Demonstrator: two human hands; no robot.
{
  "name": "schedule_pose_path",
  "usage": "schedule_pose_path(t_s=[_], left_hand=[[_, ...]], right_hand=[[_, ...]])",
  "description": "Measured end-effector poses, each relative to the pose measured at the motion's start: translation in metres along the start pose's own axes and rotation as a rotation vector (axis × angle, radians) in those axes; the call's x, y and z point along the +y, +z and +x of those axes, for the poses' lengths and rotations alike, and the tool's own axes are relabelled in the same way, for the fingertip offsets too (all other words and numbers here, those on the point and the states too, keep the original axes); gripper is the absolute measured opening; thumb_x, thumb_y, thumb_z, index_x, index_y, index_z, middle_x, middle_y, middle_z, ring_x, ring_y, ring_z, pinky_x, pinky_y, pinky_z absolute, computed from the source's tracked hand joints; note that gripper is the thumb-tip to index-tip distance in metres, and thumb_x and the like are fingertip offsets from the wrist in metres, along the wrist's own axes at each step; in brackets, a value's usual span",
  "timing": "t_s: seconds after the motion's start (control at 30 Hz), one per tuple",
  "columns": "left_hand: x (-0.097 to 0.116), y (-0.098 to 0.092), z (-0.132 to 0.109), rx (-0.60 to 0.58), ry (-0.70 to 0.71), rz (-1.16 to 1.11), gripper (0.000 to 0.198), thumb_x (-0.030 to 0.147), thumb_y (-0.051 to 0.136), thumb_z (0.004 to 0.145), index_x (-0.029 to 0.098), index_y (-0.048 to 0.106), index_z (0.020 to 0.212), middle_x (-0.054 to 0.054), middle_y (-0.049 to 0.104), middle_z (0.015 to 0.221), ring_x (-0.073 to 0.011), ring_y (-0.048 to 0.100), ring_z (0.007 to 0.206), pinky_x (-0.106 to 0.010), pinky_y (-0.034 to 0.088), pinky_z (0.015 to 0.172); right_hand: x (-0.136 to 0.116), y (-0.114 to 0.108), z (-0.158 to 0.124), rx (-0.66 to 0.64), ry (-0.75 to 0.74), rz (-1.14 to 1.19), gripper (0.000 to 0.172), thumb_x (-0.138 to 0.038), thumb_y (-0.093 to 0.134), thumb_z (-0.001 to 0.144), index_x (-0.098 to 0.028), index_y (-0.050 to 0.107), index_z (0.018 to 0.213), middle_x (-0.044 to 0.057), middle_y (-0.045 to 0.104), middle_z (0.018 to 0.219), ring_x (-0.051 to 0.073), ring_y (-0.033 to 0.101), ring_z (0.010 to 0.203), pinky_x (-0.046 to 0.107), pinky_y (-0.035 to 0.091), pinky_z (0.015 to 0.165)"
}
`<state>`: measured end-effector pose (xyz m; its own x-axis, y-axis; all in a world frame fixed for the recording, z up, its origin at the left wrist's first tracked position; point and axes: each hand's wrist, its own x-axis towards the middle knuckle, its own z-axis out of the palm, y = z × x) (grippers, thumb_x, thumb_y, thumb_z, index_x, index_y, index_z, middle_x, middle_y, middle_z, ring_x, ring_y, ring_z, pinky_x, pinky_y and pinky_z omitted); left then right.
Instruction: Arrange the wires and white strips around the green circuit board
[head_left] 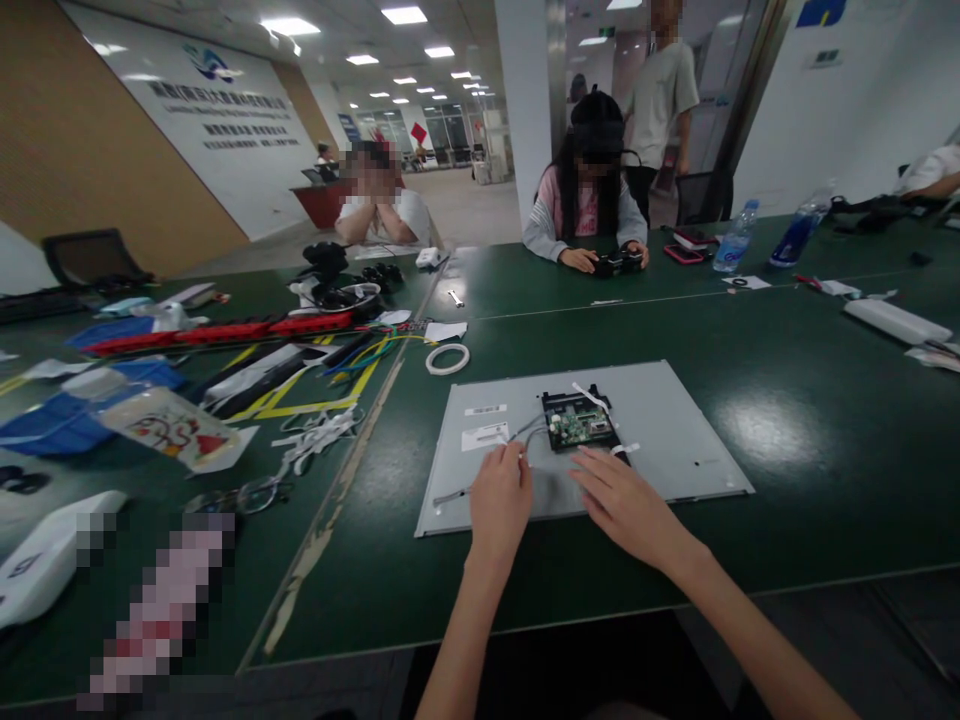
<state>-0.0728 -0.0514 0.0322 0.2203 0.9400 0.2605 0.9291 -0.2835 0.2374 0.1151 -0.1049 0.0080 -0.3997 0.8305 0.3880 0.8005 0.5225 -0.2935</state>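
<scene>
1. Grey metal panel: lying flat on the green table, long axis running left to right across the person's front.
2. Circuit board: sitting near the middle of the panel, just beyond both hands, with white tape strips crossing its black frame.
3. Grey cable: running from the board's left edge down toward the left hand.
4. Left hand: resting on the panel's near left part, fingers curled together and pinching at the cable's end by a white label; whether it is actually gripping cannot be told.
5. Right hand: lying flat and palm down, fingers extended and slightly apart, holding nothing, fingertips touching the panel just below the board's near edge. This hand is sitting nearer the board.
6. Tape roll: lying on the table beyond the panel's far left corner, well apart from both hands.
7. Seated person: handling a black device at the table's far side.
</scene>
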Motion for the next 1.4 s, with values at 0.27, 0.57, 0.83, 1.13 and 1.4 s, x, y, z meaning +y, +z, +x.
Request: schedule_pose_path(t_s=[0.27, 0.57, 0.83, 1.13, 1.4], left_hand=[[-0.041, 0.005, -0.001, 0.068, 0.005, -0.043, 0.036, 0.024, 0.056, 0.08, 0.019, 0.051, 0.116, -0.009, 0.057, 0.106, -0.0232, 0.058, 0.098, -0.036, 0.047, 0.086], [-0.052, 0.013, 0.001, 0.041, 0.185, -0.084, 0.041, 0.009, 0.043, 0.083, 0.017, 0.051, 0.122, -0.01, 0.05, 0.132, -0.0222, 0.047, 0.121, -0.039, 0.039, 0.103], [-0.05, 0.018, -0.008, -0.145, 0.187, 0.026, 0.047, 0.01, 0.031, 0.089, 0.018, 0.043, 0.134, -0.009, 0.042, 0.143, -0.0196, 0.036, 0.133, -0.041, 0.032, 0.106], [-0.033, 0.02, -0.006, -0.023, -0.028, -0.018, 0.04, 0.019, 0.033, 0.092, 0.016, 0.045, 0.13, -0.012, 0.052, 0.134, -0.0218, 0.043, 0.128, -0.041, 0.031, 0.104], [-0.027, 0.018, -0.004, 0.033, -0.075, -0.059, 0.046, 0.017, 0.041, 0.088, 0.014, 0.039, 0.134, -0.011, 0.06, 0.124, -0.0194, 0.056, 0.112, -0.034, 0.035, 0.097]], right_hand=[[-0.021, 0.017, 0.03, -0.109, -0.094, -0.015, 0.043, -0.016, 0.041, 0.088, -0.012, 0.049, 0.131, 0.01, 0.044, 0.139, 0.021, 0.036, 0.131, 0.041, 0.034, 0.109], [-0.033, 0.028, 0.052, -0.171, -0.129, 0.048, 0.051, -0.025, 0.046, 0.088, -0.01, 0.041, 0.137, 0.01, 0.04, 0.143, 0.021, 0.034, 0.132, 0.038, 0.031, 0.11], [-0.034, 0.038, 0.046, -0.187, -0.075, 0.106, 0.057, -0.031, 0.047, 0.088, -0.011, 0.035, 0.141, 0.013, 0.04, 0.142, 0.021, 0.035, 0.132, 0.039, 0.032, 0.109], [-0.043, 0.039, 0.032, -0.144, -0.021, 0.122, 0.058, -0.024, 0.049, 0.085, -0.01, 0.036, 0.14, 0.013, 0.042, 0.141, 0.022, 0.037, 0.131, 0.039, 0.035, 0.108], [-0.047, 0.041, 0.027, -0.114, -0.028, 0.142, 0.061, -0.021, 0.048, 0.083, -0.009, 0.033, 0.141, 0.014, 0.038, 0.143, 0.022, 0.034, 0.133, 0.041, 0.033, 0.109]])
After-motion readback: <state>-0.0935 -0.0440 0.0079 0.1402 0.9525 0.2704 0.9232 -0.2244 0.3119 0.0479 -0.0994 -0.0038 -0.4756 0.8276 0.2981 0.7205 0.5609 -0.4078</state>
